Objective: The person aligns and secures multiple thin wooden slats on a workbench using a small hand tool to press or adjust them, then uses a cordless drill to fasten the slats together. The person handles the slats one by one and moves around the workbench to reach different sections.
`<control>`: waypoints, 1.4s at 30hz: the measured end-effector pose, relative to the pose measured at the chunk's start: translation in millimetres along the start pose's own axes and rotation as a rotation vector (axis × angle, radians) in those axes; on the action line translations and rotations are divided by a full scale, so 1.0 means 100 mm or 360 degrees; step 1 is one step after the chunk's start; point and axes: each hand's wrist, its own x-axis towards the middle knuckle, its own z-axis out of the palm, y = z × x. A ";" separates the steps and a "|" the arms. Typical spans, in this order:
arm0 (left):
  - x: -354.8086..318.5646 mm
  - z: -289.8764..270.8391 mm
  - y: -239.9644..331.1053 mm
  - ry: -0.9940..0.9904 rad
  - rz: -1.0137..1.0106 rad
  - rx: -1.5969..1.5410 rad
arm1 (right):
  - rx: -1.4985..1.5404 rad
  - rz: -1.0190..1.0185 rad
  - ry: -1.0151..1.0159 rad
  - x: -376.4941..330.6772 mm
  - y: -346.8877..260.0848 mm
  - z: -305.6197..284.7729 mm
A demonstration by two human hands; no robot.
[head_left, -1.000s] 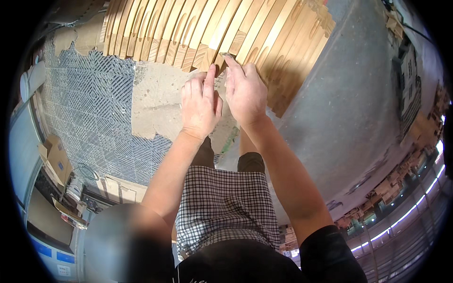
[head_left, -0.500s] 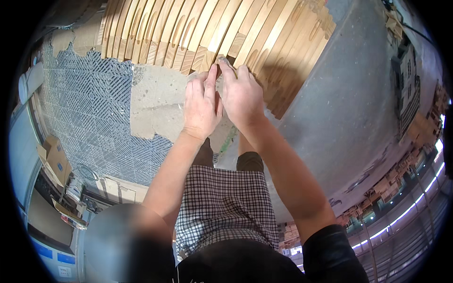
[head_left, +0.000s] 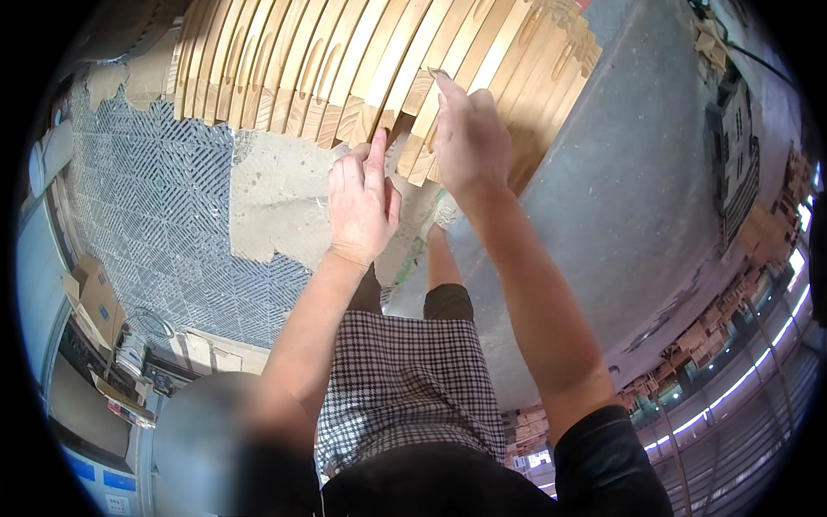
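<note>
Hands working at the near edge of the floor's wooden slat stack [head_left: 379, 69]: left hand [head_left: 362, 202] loosely curled, forefinger steadying slat ends, right hand [head_left: 469, 142] pinching one slat, easing it squarely.

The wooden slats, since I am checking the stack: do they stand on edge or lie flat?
On edge: the wooden slats stand side by side, showing narrow edges and cut ends. Both hands touch the ends.

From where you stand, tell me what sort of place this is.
Probably a woodworking shop or timber warehouse: both hands work at a big stack of cut wooden slats on a concrete floor, with more wood pieces piled along the far wall.
</note>
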 end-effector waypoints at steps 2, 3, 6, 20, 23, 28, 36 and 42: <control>0.01 0.00 0.03 0.0004 0.0006 0.0045 | -0.0062 0.0026 -0.0063 0.05 0.00 0.04; 0.01 0.02 0.03 -0.0010 -0.0004 0.0047 | -0.0003 -0.0007 -0.0075 0.05 0.02 0.06; 0.06 0.04 0.07 0.0031 0.0021 0.0041 | -0.0021 -0.0056 -0.0089 0.01 0.07 0.14; 0.29 0.02 0.06 0.0183 0.0013 0.0065 | -0.0108 -0.0143 -0.0161 0.05 0.00 -0.02; 0.28 -0.01 0.02 0.0240 -0.0035 0.0108 | -0.0070 -0.0132 -0.0124 0.08 0.04 -0.03; 0.12 -0.02 -0.15 0.0211 -0.0082 0.0146 | 0.0097 -0.0305 -0.0076 -0.11 -0.03 -0.05; 0.05 -0.02 -0.17 0.0153 -0.0104 -0.0002 | 0.0061 -0.0440 0.0055 -0.35 -0.29 0.24; 0.09 -0.02 -0.20 0.0126 -0.0145 -0.0116 | -0.0063 -0.0501 -0.0052 -0.42 -0.27 0.29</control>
